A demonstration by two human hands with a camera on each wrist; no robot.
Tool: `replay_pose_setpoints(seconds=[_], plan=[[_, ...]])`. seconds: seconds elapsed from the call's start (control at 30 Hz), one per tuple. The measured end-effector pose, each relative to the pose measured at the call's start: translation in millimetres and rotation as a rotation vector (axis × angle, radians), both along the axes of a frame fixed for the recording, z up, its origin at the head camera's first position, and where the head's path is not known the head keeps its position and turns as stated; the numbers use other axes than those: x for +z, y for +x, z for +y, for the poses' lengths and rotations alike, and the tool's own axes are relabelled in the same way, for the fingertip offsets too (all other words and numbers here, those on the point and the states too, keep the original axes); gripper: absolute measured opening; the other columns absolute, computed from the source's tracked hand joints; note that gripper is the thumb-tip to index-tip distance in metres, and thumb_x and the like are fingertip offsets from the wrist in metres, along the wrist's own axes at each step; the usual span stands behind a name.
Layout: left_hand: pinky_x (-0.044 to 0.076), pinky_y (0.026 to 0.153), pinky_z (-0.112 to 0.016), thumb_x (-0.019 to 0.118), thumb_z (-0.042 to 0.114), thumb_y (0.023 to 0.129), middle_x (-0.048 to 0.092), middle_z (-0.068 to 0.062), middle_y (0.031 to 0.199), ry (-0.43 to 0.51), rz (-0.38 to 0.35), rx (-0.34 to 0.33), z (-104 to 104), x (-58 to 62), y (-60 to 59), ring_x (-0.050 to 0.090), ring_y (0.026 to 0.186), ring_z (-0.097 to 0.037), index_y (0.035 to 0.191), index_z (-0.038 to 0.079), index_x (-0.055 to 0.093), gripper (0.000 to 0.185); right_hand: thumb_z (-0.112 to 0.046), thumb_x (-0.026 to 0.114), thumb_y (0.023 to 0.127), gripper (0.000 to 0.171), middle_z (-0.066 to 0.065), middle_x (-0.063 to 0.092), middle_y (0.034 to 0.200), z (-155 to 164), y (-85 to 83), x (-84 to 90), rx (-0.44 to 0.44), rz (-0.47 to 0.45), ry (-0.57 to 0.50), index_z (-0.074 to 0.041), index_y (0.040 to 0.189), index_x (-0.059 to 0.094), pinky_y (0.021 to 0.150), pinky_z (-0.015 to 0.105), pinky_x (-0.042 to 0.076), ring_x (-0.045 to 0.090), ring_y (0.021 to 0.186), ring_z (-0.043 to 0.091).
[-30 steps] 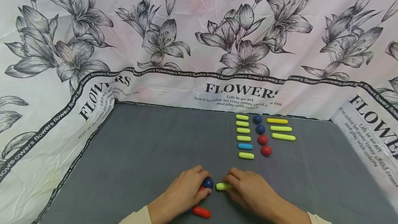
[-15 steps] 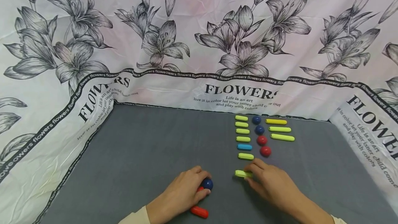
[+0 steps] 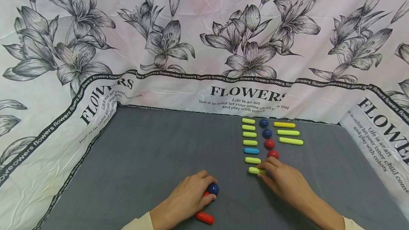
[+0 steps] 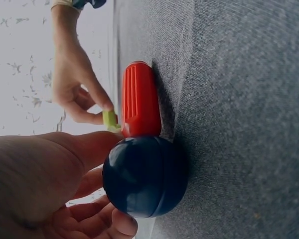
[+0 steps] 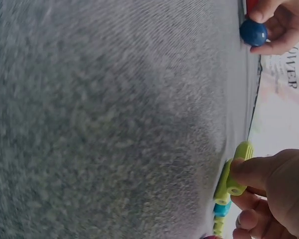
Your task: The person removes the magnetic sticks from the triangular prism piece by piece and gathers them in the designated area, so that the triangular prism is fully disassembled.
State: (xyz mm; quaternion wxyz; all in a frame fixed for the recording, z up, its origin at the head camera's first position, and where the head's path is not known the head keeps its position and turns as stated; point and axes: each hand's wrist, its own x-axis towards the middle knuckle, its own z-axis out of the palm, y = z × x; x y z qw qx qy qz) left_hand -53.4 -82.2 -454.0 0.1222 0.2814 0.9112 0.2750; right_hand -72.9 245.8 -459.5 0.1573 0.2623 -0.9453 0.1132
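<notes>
My left hand (image 3: 188,192) rests low in the middle of the grey surface, with thumb and fingers about a glossy blue ball (image 3: 212,189). In the left wrist view a ridged red rod (image 4: 139,102) touches that ball (image 4: 144,177). Part of the rod is hidden by the hand in the head view. My right hand (image 3: 289,182) pinches a short yellow-green rod (image 3: 254,170) between thumb and fingers, just below a similar rod (image 3: 252,160). The right wrist view shows the held rod (image 5: 239,169) beside the row of short rods.
A column of short yellow-green rods (image 3: 249,135) includes one blue rod (image 3: 251,151). Right of it stand blue balls (image 3: 267,133) and red balls (image 3: 270,144), then longer rods (image 3: 290,141). A second red rod (image 3: 204,217) lies below my left hand. Flowered cloth (image 3: 166,91) borders the surface.
My right hand has carried the short yellow-green rod from beside the blue ball up and right, to the bottom of the column. My left hand has stayed almost in place.
</notes>
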Motion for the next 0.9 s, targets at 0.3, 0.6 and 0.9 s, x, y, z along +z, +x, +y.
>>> replay_pose_setpoints(seconds=[0.3,0.6,0.9], plan=[[0.052,0.07,-0.025,0.083,0.032,0.094,0.064,0.008,0.105,-0.015,0.014,0.0,-0.4,-0.1,-0.2,0.057,0.08,-0.001,0.125,0.019,0.073,0.035,-0.021,0.094,0.081,0.027,-0.014,0.064,0.098,-1.6,-5.0,-10.1,-0.01,-0.058,0.028,-0.021,0.103,0.078,0.06,0.029,0.054,0.06,0.072,-0.002],[0.053,0.071,-0.025,0.083,0.033,0.094,0.065,0.008,0.107,-0.005,0.028,-0.003,-1.6,0.1,-0.4,0.058,0.081,-0.001,0.125,0.019,0.073,0.035,-0.021,0.092,0.085,0.025,-0.014,0.064,0.101,-5.2,-5.3,-8.0,-0.021,-0.082,0.034,-0.022,0.105,0.077,0.062,0.03,0.054,0.062,0.074,0.0],[0.054,0.076,-0.026,0.082,0.035,0.094,0.066,0.007,0.111,0.017,0.024,0.007,-3.7,-2.5,2.3,0.059,0.086,-0.001,0.131,0.017,0.071,0.042,-0.021,0.093,0.082,0.027,-0.013,0.064,0.099,-4.9,-5.9,-10.4,-0.009,-0.056,0.036,-0.022,0.104,0.078,0.059,0.029,0.053,0.062,0.071,0.0]])
